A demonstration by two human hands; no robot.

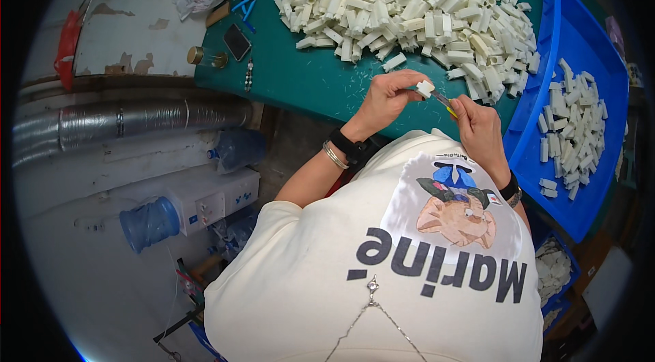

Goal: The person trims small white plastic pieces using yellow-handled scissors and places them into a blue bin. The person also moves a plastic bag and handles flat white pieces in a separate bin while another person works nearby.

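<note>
Over the near edge of the green table, my left hand (390, 101) pinches a small white plastic part (424, 89) between thumb and fingers. My right hand (479, 123) is closed round a knife (442, 100) with a grey blade and some yellow on its handle. The blade's tip meets the white part or lies right beside it; I cannot tell which. Beyond both hands rises a large pile of similar white plastic parts (402, 7). One loose part (394, 62) lies in front of the pile, among thin white shavings on the table.
A blue tray (529, 150) at the right holds more white parts (572, 133). On the table's left are a phone (237, 42), blue-handled pliers (247, 7), a glass jar (208, 58) and a beaded strand (248, 77). A silver duct (136, 123) and water jugs (149, 224) are lower left.
</note>
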